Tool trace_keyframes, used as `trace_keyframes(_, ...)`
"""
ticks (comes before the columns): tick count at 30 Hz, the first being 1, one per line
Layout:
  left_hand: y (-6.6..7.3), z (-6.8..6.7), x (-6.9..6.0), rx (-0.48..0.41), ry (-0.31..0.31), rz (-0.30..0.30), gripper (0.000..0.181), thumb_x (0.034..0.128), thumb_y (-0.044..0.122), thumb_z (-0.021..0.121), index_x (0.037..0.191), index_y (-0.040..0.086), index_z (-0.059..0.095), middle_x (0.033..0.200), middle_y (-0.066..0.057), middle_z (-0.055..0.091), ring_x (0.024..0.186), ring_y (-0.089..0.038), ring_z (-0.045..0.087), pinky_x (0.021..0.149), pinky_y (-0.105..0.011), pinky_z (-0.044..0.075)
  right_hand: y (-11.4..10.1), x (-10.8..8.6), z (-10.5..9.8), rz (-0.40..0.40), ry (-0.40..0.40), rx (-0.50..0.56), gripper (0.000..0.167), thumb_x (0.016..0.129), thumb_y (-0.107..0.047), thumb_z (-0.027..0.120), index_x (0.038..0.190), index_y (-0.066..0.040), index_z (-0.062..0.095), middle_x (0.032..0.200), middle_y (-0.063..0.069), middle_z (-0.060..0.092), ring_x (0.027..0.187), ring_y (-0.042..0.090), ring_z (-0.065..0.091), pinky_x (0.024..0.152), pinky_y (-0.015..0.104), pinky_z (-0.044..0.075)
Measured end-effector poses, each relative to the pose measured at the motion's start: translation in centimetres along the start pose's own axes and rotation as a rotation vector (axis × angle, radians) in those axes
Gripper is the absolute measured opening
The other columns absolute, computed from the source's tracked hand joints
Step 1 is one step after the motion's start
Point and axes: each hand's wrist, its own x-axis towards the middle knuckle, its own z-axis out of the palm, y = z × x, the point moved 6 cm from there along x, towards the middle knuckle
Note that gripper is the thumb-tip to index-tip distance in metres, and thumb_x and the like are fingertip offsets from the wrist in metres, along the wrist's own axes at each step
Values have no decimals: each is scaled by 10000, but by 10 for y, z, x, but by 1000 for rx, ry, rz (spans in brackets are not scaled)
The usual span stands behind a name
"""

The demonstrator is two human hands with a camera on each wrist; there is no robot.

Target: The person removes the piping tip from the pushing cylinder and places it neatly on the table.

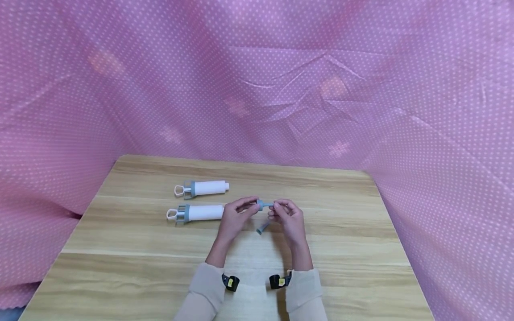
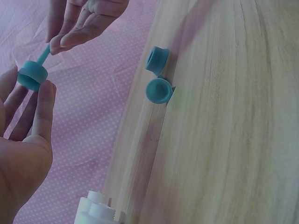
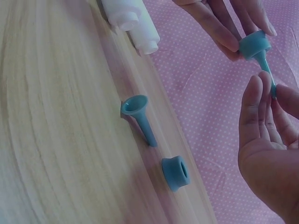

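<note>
Above the table, both hands hold a teal nozzle (image 1: 261, 205) with a wide cap-like end and a thin stem. My left hand (image 1: 234, 219) grips the wide end between thumb and fingers. The stem's tip is pinched by the thumb and fingers of my right hand (image 1: 292, 223). Below them on the tabletop lies a teal funnel-shaped nozzle (image 3: 142, 119), its flared mouth open. A short teal ring (image 3: 176, 173) sits near it in the right wrist view; in the head view I cannot make it out.
Two white syringes (image 1: 209, 187) (image 1: 205, 212) with teal collars and white loop handles lie side by side, left of the hands. The nearer one's tip is behind the left hand. The wooden table (image 1: 341, 267) ends at a pink dotted cloth (image 1: 257, 111).
</note>
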Motion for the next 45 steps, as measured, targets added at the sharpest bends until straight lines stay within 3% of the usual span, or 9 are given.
trace_keyframes(10, -1, 2, 0, 37, 3, 18, 332, 912, 195, 783, 1189, 18, 739, 1125, -95, 744, 1008, -214, 712, 846, -294, 582, -5, 1, 3, -8, 3, 1, 222, 987, 2, 624, 1120, 166, 558, 862, 65, 713, 743, 154, 696, 716, 284, 599)
trace_keyframes(18, -2, 2, -1, 56, 28, 30, 311, 896, 187, 798, 1168, 41, 756, 1123, -92, 749, 996, -200, 716, 835, -263, 574, -3, -1, 3, -2, 20, 4, 244, 981, 8, 626, 1134, 181, 547, 879, 81, 707, 748, 158, 693, 723, 292, 605)
trace_keyframes(25, -4, 0, -3, 58, 22, -2, 323, 908, 186, 786, 1188, 31, 745, 1146, -114, 739, 1040, -281, 703, 835, -233, 555, -2, -4, 6, 0, 23, 12, 273, 981, 12, 624, 1153, 199, 522, 893, 89, 700, 759, 165, 688, 737, 295, 605)
trace_keyframes(29, 2, 3, -6, 69, 19, -16, 320, 914, 153, 776, 1200, 14, 734, 1143, -126, 738, 1043, -287, 702, 835, -225, 552, -3, -5, 9, -4, 17, 26, 201, 983, 30, 612, 1117, 169, 556, 887, 81, 698, 760, 160, 690, 729, 286, 602)
trace_keyframes(32, 17, 6, -9, 73, 19, -16, 313, 913, 124, 772, 1194, -7, 730, 1129, -139, 740, 1030, -282, 705, 827, -220, 551, -3, -5, 10, 2, 18, 31, 235, 987, 37, 599, 1142, 198, 528, 890, 80, 699, 763, 158, 690, 732, 281, 600)
trace_keyframes(36, 25, 6, -9, 68, 0, -23, 314, 918, 92, 760, 1197, -45, 714, 1131, -160, 736, 1015, -231, 706, 815, -212, 548, -3, -4, 9, 0, 22, 30, 290, 985, 39, 600, 1175, 228, 490, 895, 77, 699, 764, 159, 689, 735, 278, 598)
trace_keyframes(42, 2, 3, -2, 47, -1, -17, 325, 908, 97, 774, 1199, -36, 717, 1148, -160, 730, 970, -108, 699, 803, -213, 554, -4, -5, 12, -5, 14, 13, 206, 985, 15, 616, 1116, 162, 555, 881, 78, 688, 762, 158, 679, 729, 280, 599)
trace_keyframes(45, -2, 2, -1, 48, 5, -2, 318, 892, 136, 796, 1180, 10, 744, 1147, -132, 736, 965, -108, 703, 801, -212, 553, -3, -6, 13, -4, 14, 16, 122, 983, 14, 619, 1073, 94, 603, 877, 72, 695, 761, 154, 678, 725, 278, 598)
